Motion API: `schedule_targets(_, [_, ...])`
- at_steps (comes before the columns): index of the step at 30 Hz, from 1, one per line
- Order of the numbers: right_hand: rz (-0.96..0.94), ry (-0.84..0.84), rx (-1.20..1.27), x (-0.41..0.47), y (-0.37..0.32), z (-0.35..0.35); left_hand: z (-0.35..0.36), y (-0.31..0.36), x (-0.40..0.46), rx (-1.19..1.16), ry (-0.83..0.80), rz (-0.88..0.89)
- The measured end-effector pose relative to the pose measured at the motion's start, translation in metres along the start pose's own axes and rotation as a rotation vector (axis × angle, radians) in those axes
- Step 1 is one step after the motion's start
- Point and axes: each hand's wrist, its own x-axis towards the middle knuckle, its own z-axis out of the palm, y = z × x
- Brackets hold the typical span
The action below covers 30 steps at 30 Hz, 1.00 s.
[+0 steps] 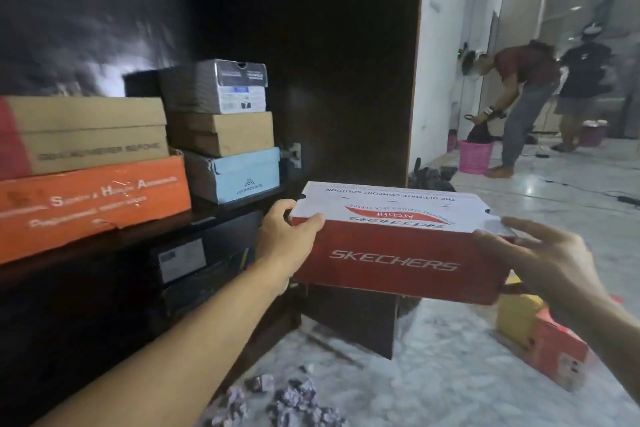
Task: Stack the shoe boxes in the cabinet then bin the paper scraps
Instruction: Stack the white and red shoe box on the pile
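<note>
**Carrying the red box toward the cabinet shelf**

The left hand (289,236) grips the left end of the red and white cardboard Skechers shoe box (398,246), with the thumb lying on the white lid and the fingers curled round the far corner. The right hand (550,260) supports the right end; its fingers are spread and mostly straight along the side, so it presses more than it clasps. Both forearms reach forward from 6 o'clock, the left one long and nearly straight.

The box is in the air, level, just in front of the open dark wooden cabinet (346,62), not yet on any shelf.

To do this step well, I think the box should stay level and go toward 10 o'clock, where the stacks stand. The pale blue cardboard box (239,175) carries a plain brown box (225,132) and a grey box (221,87), so this stack is already tall. The wide orange box (90,198) with a brown lidded box (86,132) on it seems a steadier base.

The crumpled paper scraps (294,399) lie on the pale floor at 6 o'clock, not yet binned.
</note>
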Motion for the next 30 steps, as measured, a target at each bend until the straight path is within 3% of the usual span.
schedule_targets(12, [-0.208,-0.282,0.167,0.014,-0.119,0.157,-0.151,0.071,0.037,-0.213,0.472,0.053])
schedule_targets(21, [-0.375,-0.349,0.284,0.023,-0.230,0.251,-0.241,0.154,0.074,-0.277,0.863,0.192])
schedule_targets(25, [-0.443,-0.333,0.300,0.024,-0.267,0.298,-0.273,0.170,0.097,-0.311,0.957,0.203])
schedule_targets(30, [-0.517,-0.357,0.288,0.026,-0.289,0.356,-0.303,0.156,0.114,-0.278,0.957,0.205])
